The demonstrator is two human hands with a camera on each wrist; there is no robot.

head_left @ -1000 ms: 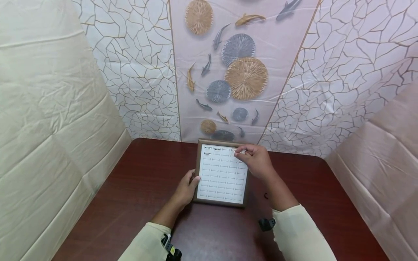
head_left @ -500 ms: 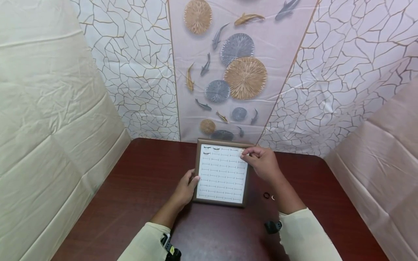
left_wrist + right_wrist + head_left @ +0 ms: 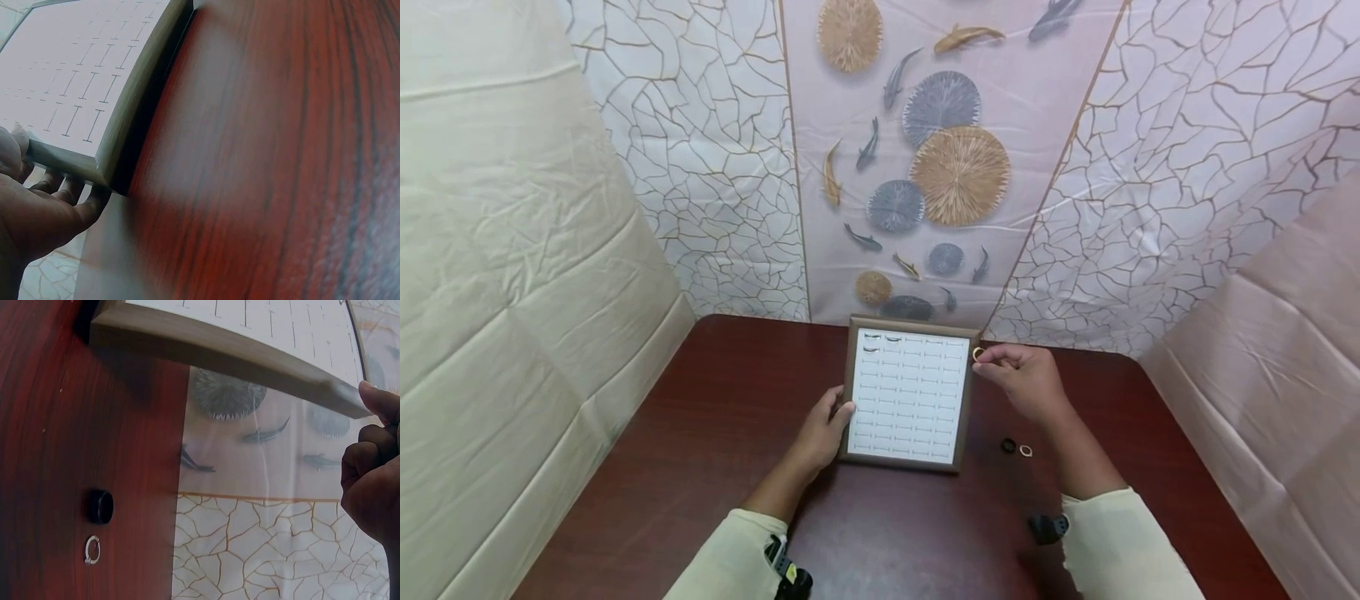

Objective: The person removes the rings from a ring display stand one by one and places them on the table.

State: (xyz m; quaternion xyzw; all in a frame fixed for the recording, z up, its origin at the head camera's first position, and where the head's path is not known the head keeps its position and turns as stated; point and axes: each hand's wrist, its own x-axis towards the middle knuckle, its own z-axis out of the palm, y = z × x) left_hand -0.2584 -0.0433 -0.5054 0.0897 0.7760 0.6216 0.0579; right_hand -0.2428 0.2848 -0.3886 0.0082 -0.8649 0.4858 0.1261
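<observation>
A ring display board (image 3: 904, 400) with a white slotted face and a brown frame stands tilted on the table. My left hand (image 3: 824, 427) grips its left side, thumb on the front edge and fingers behind, as the left wrist view also shows. Several rings (image 3: 871, 337) sit in the slots at the board's top left. Just off the board's upper right edge, my right hand (image 3: 1024, 382) pinches a gold ring (image 3: 977, 354) between thumb and fingertips. In the right wrist view that hand is at the frame's far corner, and the ring is hidden.
On the dark red wooden table (image 3: 715, 500), to the right of the board, lie a black ring (image 3: 101, 507) and a silver ring (image 3: 92, 550) close together. A patterned cloth (image 3: 730, 167) hangs behind the table, and plain cream cloth (image 3: 550, 333) lines the left side.
My right hand has moved right, from over the board's top right to just beyond its edge, with the gold ring now plainly visible. My left hand and the board have stayed put.
</observation>
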